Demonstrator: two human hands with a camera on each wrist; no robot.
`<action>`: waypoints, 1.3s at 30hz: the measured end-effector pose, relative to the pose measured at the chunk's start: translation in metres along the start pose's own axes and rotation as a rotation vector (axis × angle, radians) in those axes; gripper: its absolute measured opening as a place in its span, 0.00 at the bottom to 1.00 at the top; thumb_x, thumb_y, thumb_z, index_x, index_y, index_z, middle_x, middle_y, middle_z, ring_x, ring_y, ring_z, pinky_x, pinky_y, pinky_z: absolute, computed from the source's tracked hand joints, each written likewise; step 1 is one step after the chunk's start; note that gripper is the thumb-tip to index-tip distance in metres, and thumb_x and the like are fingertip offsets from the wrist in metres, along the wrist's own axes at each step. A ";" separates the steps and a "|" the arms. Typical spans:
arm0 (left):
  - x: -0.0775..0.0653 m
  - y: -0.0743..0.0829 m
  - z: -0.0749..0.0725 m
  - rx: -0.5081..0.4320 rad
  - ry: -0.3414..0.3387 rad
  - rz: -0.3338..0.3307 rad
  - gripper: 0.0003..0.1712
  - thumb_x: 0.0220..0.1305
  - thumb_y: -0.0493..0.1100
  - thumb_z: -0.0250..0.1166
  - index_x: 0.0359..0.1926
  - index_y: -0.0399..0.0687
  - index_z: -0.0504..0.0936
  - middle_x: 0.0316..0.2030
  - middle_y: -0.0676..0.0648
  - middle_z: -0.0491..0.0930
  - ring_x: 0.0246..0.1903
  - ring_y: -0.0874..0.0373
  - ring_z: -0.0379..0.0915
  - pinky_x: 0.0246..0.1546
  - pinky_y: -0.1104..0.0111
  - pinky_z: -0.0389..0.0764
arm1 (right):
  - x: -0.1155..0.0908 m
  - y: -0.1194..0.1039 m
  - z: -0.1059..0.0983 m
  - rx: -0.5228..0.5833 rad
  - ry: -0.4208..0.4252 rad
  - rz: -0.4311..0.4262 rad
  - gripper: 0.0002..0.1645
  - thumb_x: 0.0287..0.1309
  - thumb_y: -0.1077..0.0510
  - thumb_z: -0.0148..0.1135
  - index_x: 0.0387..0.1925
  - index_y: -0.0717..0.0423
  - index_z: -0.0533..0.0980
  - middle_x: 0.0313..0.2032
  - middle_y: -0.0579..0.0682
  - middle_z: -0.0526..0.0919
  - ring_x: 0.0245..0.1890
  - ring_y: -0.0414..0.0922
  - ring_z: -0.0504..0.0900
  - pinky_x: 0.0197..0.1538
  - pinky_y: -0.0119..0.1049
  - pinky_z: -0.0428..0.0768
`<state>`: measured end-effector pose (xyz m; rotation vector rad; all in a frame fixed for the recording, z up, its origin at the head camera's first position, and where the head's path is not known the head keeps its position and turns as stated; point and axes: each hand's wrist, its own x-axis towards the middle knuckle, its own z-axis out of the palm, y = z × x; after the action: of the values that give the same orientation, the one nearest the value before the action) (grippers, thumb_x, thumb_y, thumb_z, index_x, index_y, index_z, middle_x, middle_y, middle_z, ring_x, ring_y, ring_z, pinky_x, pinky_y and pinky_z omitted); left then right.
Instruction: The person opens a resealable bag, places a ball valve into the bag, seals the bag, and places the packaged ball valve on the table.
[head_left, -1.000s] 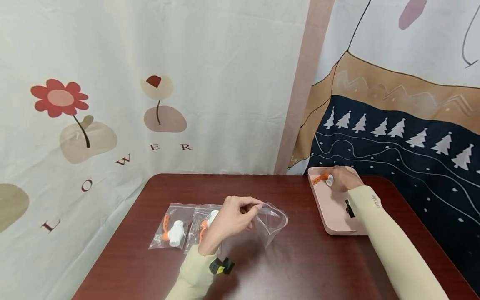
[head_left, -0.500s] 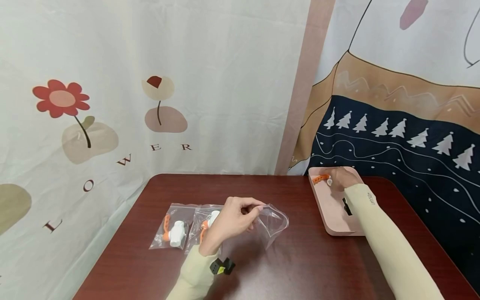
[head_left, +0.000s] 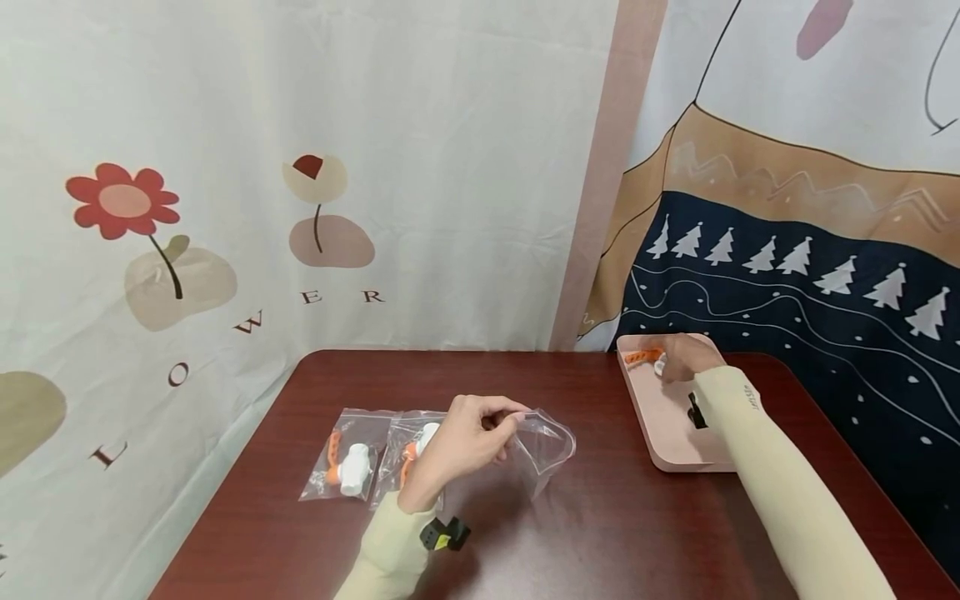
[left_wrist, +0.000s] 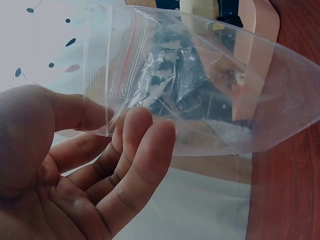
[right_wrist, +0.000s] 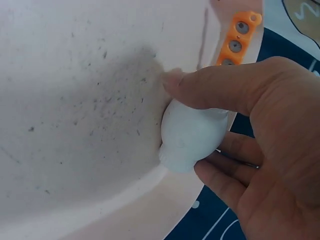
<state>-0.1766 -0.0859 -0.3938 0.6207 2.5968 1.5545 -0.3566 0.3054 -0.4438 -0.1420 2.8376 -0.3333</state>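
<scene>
My left hand point(head_left: 467, 435) pinches the top edge of a clear zip bag point(head_left: 546, 448) between thumb and fingertips, over the middle of the table. In the left wrist view the bag point(left_wrist: 210, 95) hangs out sideways with its zip strip by my thumb, and no item shows inside it. At the far end of the pink tray point(head_left: 671, 429), my right hand point(head_left: 688, 358) grips a white plastic valve point(right_wrist: 192, 132). In the right wrist view my thumb lies over its rounded body and my fingers curl behind it. Its orange lever handle point(right_wrist: 236, 45) sticks out past my thumb.
Two zip bags lie on the left of the dark red table point(head_left: 600, 533), each holding a white valve point(head_left: 354, 469) with an orange handle; my left forearm partly covers the nearer-to-centre valve point(head_left: 424, 437). A printed curtain point(head_left: 465, 183) hangs right behind the table.
My right hand shifts slightly with the valve inside the tray, and the orange handle turns a little. My left hand and the bag stay in place.
</scene>
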 end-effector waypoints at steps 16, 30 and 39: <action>0.000 0.000 0.000 0.003 -0.007 0.007 0.11 0.72 0.41 0.62 0.48 0.48 0.90 0.22 0.39 0.84 0.18 0.56 0.80 0.17 0.70 0.78 | -0.028 0.020 0.004 0.293 0.111 -0.161 0.42 0.59 0.57 0.72 0.74 0.43 0.69 0.71 0.67 0.67 0.63 0.65 0.71 0.64 0.69 0.73; 0.000 -0.001 0.002 -0.011 -0.020 -0.003 0.11 0.72 0.40 0.62 0.48 0.49 0.90 0.23 0.38 0.84 0.20 0.46 0.83 0.17 0.70 0.77 | -0.047 0.018 0.009 0.463 0.157 -0.134 0.46 0.62 0.50 0.72 0.76 0.53 0.62 0.66 0.67 0.70 0.60 0.63 0.78 0.62 0.65 0.75; 0.000 -0.002 0.005 -0.015 -0.021 -0.005 0.10 0.72 0.41 0.63 0.47 0.51 0.90 0.22 0.37 0.84 0.19 0.50 0.81 0.17 0.70 0.77 | -0.063 0.012 0.016 0.615 0.231 -0.181 0.44 0.63 0.49 0.72 0.75 0.53 0.65 0.73 0.65 0.56 0.62 0.64 0.80 0.57 0.42 0.83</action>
<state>-0.1756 -0.0829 -0.3980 0.6247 2.5674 1.5556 -0.2925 0.3215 -0.4445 -0.2414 2.7904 -1.3080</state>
